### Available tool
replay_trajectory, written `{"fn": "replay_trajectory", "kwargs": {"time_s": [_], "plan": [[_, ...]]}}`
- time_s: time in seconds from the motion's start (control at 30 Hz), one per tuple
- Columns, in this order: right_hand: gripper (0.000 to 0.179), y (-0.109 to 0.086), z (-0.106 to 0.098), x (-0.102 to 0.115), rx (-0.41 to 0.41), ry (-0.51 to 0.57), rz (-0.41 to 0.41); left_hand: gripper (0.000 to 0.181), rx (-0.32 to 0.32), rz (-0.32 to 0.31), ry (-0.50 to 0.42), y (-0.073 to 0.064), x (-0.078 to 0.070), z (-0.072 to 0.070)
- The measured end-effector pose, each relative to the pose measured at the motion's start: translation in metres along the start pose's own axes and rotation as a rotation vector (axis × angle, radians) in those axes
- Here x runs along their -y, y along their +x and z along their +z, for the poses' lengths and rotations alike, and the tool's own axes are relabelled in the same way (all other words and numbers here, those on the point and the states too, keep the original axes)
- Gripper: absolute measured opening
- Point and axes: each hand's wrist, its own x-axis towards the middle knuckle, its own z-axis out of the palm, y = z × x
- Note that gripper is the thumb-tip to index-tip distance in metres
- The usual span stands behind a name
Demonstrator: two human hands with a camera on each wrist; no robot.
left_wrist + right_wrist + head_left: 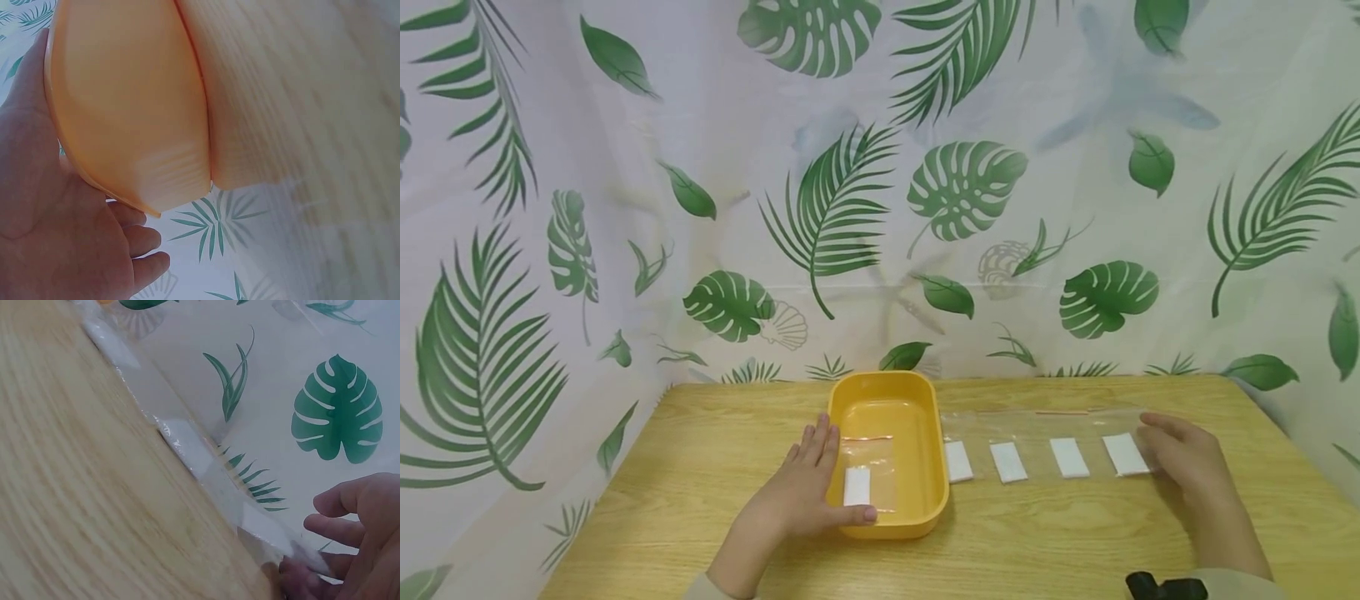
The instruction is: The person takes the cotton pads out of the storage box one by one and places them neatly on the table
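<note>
A yellow plastic tub [917, 530] stands on the table. My left hand [797, 496] rests against its left side, fingers fairly straight along the wall and thumb over the front rim. In the left wrist view the same tub [131, 94] fills much of the frame beside the hand [69, 219]. Inside the tub lies a clear zip bag with a white rectangular piece [857, 487]. To the right, several such clear bags [1030, 425] lie in a row, each with a white piece. My right hand [1191, 458] pinches the edge of the rightmost bag [265, 528].
The wooden table [1037, 542] reaches back to a leaf-printed cloth [865, 250], which also hangs along the left side. A small black object [1165, 586] sits at the right sleeve. The row's left end lies close against the tub's right wall.
</note>
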Motion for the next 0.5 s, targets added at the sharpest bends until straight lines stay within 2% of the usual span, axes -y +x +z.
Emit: {"fn": "replay_trajectory", "kwargs": {"time_s": [0.13,0.33,0.4,0.5], "plan": [[0.073,-0.004,-0.004,0.007,0.028,-0.131,-0.05,0.127,-0.002,0.004,0.004,0.0,0.0,0.0],[0.079,-0.014,-0.008,0.019,0.079,-0.111,-0.009,0.127,0.004,0.002,0.004,0.0,-0.001,-0.001],[0.079,-0.016,-0.008,0.021,0.078,-0.11,-0.021,0.127,0.004,0.0,0.001,0.0,-0.001,-0.001],[0.078,-0.017,-0.008,0.027,0.066,-0.177,-0.082,0.128,0.007,-0.002,-0.001,0.001,-0.001,-0.001]]}}
